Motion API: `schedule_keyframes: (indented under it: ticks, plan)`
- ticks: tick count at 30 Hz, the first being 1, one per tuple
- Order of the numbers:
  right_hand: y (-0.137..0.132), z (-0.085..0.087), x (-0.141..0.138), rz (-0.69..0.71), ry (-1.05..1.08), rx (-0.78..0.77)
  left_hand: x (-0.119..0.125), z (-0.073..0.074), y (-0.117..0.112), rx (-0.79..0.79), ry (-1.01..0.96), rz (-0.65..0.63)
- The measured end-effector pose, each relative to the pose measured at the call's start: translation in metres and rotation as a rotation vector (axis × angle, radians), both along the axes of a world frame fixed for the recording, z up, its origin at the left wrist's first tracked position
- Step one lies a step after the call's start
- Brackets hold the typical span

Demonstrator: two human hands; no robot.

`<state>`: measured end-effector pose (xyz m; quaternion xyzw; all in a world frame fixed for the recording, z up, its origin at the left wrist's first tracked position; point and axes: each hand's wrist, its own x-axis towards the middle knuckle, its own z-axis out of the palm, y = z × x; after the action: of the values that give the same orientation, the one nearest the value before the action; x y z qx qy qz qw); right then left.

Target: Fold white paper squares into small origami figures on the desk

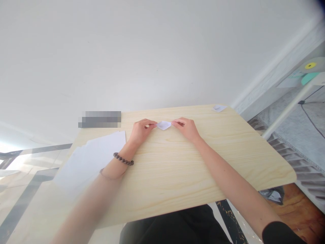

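Observation:
Between my two hands is a small piece of folded white paper [164, 125], spread into a rough diamond just over the table. My left hand [143, 130] pinches its left corner between thumb and fingers; a dark beaded bracelet circles that wrist. The right corner is pinched in the same way by my right hand [186, 127]. Fine creases in the paper are too small to make out.
The light wooden table [172, 176] stands against a white wall [152, 54]. White sheets [93, 152] lie at its left. Another folded paper [219, 108] rests in the far right corner. A blurred-out dark patch [100, 119] covers something at the back left. A fan [310, 65] stands at right.

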<state>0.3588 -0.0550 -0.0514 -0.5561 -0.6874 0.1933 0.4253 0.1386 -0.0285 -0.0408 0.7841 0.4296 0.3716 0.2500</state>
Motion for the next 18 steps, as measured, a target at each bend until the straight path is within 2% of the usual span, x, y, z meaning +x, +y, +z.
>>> schedule_keyframes:
  ticks: [3,9,14,18]
  plan:
    - [-0.0009,-0.0004,-0.0031,0.006,0.009,-0.002,0.0011,-0.0003,-0.0011,-0.003,-0.009,-0.026]
    - [0.0004,-0.0028,-0.0044,-0.027,0.068,-0.009,-0.0002,-0.0037,-0.0001,-0.048,0.011,0.055]
    - [0.0026,-0.005,-0.0029,-0.09,0.136,-0.022,-0.0008,-0.0071,0.0035,0.022,0.176,0.066]
    - [0.0041,-0.0052,-0.0025,-0.149,0.12,-0.014,0.0,-0.009,0.001,0.145,0.422,-0.004]
